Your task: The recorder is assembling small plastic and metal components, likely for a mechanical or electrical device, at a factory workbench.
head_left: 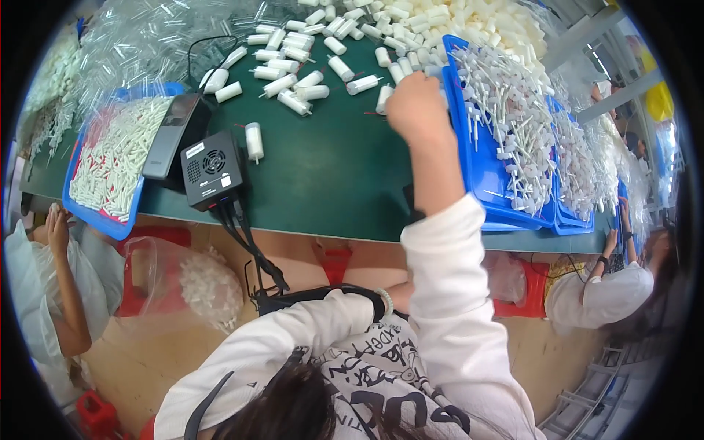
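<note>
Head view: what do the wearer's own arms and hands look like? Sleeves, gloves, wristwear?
White, loose sleeves on both arms. The right sleeve stops short of the wrist, with something dark at its cuff, unclear what. The right hand is ungloved. Beside the left sleeve sits a pale beaded bracelet; the left hand shows only partly.

The worktop [323, 176] is dark green, the cylinders [339, 68] at twelve o'clock white, the tray [484, 176] at two blue.
</note>
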The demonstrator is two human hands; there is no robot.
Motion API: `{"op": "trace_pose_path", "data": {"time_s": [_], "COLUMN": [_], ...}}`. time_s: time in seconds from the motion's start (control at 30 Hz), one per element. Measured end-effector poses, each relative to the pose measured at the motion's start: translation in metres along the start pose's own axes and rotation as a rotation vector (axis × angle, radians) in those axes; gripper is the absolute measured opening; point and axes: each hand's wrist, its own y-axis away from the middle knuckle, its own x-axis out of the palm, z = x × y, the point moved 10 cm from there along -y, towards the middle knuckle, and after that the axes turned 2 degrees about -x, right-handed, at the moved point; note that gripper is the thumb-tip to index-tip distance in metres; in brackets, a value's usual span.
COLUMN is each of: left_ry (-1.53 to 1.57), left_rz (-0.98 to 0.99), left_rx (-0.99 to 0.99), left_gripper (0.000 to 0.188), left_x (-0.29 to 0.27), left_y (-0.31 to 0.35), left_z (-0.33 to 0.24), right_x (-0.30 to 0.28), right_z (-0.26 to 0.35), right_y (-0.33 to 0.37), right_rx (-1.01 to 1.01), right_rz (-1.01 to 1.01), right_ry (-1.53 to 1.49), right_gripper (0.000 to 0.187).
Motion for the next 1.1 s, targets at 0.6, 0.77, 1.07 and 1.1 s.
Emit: {"op": "trace_pose_path", "data": {"time_s": [0.6, 0.77, 1.07, 1.1], "left_ry": [-0.245, 0.331, 0.485, 0.488], "left_rz": [0.044, -0.868, -0.754, -0.751], "left_rx": [-0.269, -0.172, 0.208, 0.203], "left_gripper": [0.022, 0.014, 0.023, 0.023], "left_x": [-0.106, -0.203, -0.186, -0.184], "left_y": [0.060, 0.131, 0.117, 0.117], "left_z": [-0.073, -0.131, -0.143, -0.142], "right_x": [-0.075, -0.029, -0.002, 0.001], "right_z": [-0.010, -0.030, -0.051, -0.051], "right_y": [0.106, 0.189, 0.228, 0.231], "right_rx": [-0.206, -0.010, 0.048, 0.043], "right_rz": [-0.185, 0.276, 0.279, 0.297], "right_ry": [-0.692, -1.425, -1.500, -1.481], "right_gripper": [0.023, 0.027, 0.036, 0.036]}}
